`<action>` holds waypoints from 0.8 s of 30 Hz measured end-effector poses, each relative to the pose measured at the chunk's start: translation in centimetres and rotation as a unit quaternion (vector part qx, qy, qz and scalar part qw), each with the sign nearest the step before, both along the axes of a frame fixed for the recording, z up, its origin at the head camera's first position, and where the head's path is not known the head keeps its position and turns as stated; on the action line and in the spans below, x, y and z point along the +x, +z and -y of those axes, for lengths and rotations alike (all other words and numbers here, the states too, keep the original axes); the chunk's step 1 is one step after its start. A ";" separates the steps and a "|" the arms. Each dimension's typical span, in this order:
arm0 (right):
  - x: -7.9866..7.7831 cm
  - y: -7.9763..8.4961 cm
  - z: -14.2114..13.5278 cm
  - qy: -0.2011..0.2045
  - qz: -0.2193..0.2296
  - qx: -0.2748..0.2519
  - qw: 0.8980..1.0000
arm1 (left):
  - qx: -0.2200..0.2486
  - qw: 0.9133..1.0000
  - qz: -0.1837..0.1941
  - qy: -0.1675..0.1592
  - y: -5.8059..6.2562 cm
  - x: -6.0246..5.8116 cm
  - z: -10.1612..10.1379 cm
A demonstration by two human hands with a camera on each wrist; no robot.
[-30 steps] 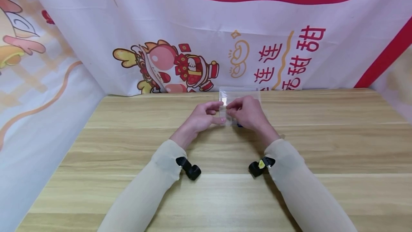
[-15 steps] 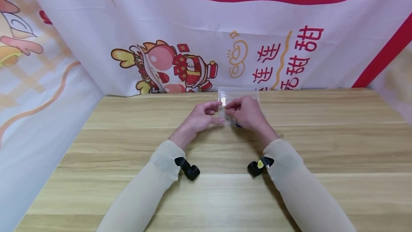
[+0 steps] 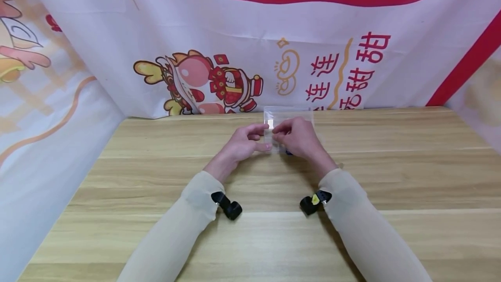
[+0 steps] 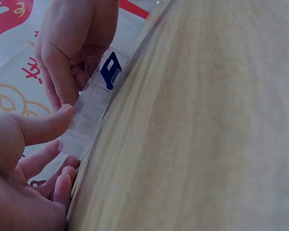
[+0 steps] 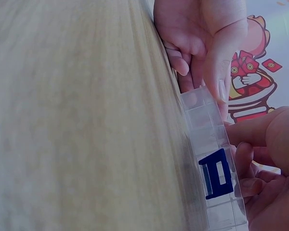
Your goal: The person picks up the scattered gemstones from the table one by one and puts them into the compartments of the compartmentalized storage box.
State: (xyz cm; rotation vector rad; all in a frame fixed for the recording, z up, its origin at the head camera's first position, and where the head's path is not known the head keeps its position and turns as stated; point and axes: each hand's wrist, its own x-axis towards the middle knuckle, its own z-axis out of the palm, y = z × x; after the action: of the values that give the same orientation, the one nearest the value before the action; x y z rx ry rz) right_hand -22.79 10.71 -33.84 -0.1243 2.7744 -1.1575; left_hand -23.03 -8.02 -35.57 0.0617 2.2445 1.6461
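So the left hand [image 3: 242,143] is half open in a C shape, thumb on the near corner and fingers at the side, gripping the left end of a clear plastic box [image 5: 203,137]. The right hand [image 3: 300,138] comes in from the other side, thumb and fingers bent in close together over the box. No clue whether there's something small between those tips; none of the views really shows it.

The bit that matters imo: the box sits straight ahead of the person, long side running left to right, so each hand has its own way in. Left is on the short end, right reaches across from the right with its tips over the left part of the row of compartments, near the left thumb. Neither hand is really nearer, they're both right at it.

A blue latch [image 5: 216,174] sits on the long wall facing the person, just below the right hand. The box rests at the far edge of the wood-grain surface [image 3: 258,243], right up by the printed cloth [image 3: 235,25].
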 end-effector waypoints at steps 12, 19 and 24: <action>-0.1 0.0 -0.1 0.003 -0.005 0.003 1.000 | -0.003 1.000 0.001 0.000 0.1 0.1 0.0; 0.1 0.1 0.0 0.002 0.003 0.005 1.000 | -0.002 1.000 0.003 -0.002 0.0 0.0 0.0; 0.1 0.2 0.0 0.005 -0.001 0.011 1.000 | -0.004 1.000 0.001 -0.002 -0.1 0.1 0.0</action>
State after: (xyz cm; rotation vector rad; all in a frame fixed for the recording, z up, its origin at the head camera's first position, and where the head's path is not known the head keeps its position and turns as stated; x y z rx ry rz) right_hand -22.68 10.66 -33.66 -0.1373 2.7841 -1.1260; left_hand -22.95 -8.00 -35.65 0.0628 2.2474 1.6339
